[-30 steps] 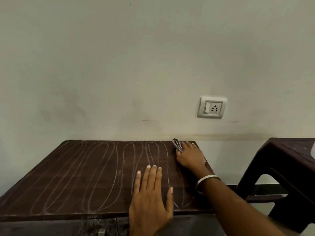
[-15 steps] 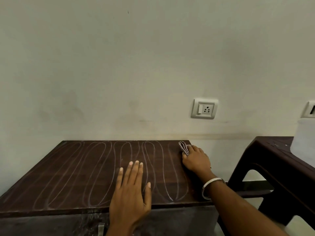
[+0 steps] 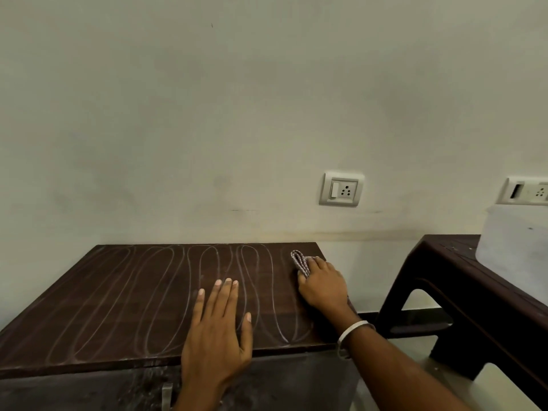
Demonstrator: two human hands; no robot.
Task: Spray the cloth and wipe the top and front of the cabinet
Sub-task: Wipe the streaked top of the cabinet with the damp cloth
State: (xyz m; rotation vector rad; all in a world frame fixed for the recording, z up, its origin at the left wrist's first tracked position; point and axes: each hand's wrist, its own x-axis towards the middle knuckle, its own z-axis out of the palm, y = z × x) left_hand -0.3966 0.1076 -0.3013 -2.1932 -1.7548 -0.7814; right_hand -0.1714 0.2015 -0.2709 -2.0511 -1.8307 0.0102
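Observation:
The cabinet's dark brown top (image 3: 118,292) stretches before me, marked with pale looping wipe trails. My right hand (image 3: 323,284) presses a folded checked cloth (image 3: 300,261) onto the top near its far right corner, with the fingers curled over the cloth. My left hand (image 3: 218,330) lies flat on the top near the front edge, fingers straight and holding nothing. Below the edge shows the cabinet's dark front (image 3: 267,384) with a metal handle (image 3: 166,396). No spray bottle is in view.
A dark brown plastic stool (image 3: 462,292) stands close to the cabinet's right side, with a pale object (image 3: 516,250) on it. The wall behind carries two switch sockets (image 3: 341,188) (image 3: 527,191). Light floor shows between cabinet and stool.
My right hand has slid the cloth along the right side of the top, now a little nearer to me. My view has shifted right, showing more of the stool. The left hand stays flat.

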